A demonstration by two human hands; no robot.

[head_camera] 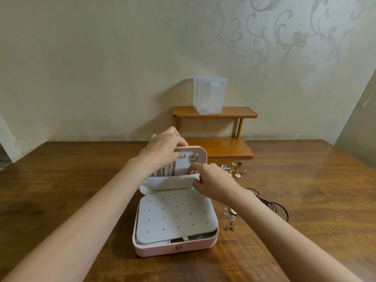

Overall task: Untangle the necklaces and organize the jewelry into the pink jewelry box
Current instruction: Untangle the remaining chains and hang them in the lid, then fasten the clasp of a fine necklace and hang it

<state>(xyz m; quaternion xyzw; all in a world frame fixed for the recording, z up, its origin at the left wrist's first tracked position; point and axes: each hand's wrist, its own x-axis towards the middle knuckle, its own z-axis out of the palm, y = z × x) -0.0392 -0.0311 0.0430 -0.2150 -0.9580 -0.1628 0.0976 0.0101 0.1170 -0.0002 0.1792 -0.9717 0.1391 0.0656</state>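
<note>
Thin silver necklace chains (195,159) hanging inside pink jewelry box (177,248) lid: light, limp, snag-prone; left hand (164,147) clamping lid rim, right hand (211,180) pinching pocket edge just below chain, best taken near clasp.

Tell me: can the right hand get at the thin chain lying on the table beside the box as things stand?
Probably yes: the chain lies uncovered right of the pink jewelry box, under the right forearm, but the right hand must first release the lid pocket.
</note>
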